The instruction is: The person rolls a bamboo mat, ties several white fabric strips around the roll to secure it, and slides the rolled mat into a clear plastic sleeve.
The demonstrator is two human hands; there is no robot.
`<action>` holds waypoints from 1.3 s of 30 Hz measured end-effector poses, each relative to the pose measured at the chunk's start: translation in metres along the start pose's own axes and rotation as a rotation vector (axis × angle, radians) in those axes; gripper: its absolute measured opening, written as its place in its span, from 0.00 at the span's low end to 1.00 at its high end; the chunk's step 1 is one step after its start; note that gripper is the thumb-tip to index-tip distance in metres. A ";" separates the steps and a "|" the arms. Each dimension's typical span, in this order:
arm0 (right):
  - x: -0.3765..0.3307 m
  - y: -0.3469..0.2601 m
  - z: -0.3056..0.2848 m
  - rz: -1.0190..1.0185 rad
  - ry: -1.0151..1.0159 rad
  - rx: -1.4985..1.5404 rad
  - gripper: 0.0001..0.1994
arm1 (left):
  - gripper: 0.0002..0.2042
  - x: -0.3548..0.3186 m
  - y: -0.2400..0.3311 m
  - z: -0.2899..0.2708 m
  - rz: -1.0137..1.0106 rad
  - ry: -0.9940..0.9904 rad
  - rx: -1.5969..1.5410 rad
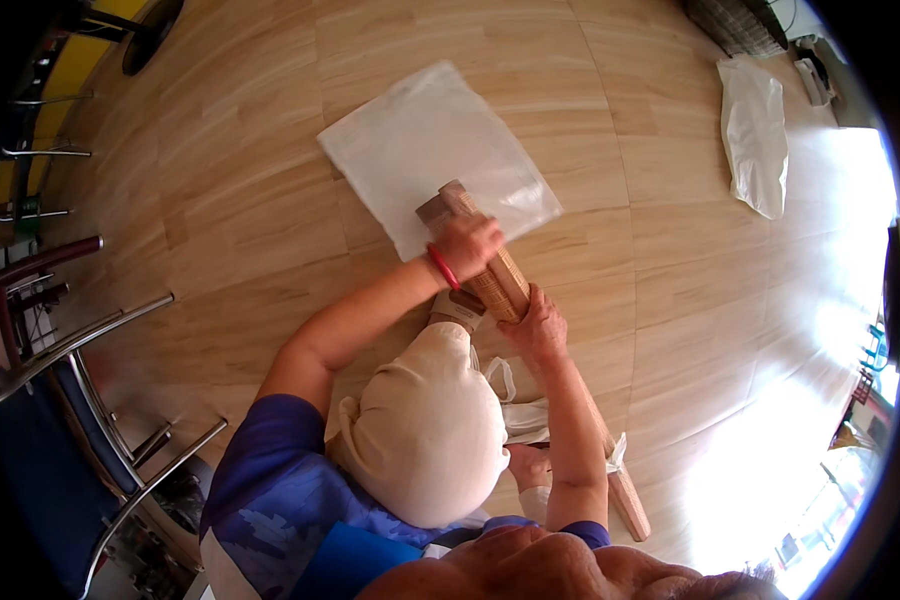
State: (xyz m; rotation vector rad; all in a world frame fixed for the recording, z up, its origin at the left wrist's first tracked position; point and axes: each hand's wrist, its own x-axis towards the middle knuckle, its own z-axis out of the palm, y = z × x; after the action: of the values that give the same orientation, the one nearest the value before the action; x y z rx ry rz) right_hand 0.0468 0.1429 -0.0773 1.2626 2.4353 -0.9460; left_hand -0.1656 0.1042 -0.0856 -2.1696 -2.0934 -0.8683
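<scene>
We hold a long rolled woven mat, tan and ribbed, slanting from the clear plastic bag on the wooden floor down past our knee toward the lower right, where its far end rests on the boards. Our left hand is closed around the roll near its upper end (a red bangle sits at that wrist), and the top of the roll overlaps the bag's lower edge. Our right hand clasps the roll just below, fingers wrapped over it, the two hands close together. A cream cloth bundle lies in our lap, just beside the roll. A second, crumpled plastic bag lies well apart at upper right, and metal chair frames stand at left.
</scene>
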 end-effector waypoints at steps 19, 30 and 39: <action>0.015 0.101 0.019 -0.066 0.213 0.051 0.43 | 0.19 -0.079 0.072 0.076 -0.672 -0.733 -1.158; -0.054 0.133 -0.011 0.259 -0.036 0.049 0.42 | 0.25 -0.083 0.069 0.073 -0.515 -0.977 -0.708; -0.035 0.102 -0.004 0.204 -0.037 0.084 0.38 | 0.29 -0.083 0.074 0.091 -0.131 -1.176 -0.518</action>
State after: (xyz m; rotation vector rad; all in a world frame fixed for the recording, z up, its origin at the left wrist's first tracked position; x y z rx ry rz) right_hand 0.1491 0.1655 -0.1025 1.4752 2.2080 -1.0128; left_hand -0.0591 0.0532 -0.1677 -3.4119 -2.6189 -0.0162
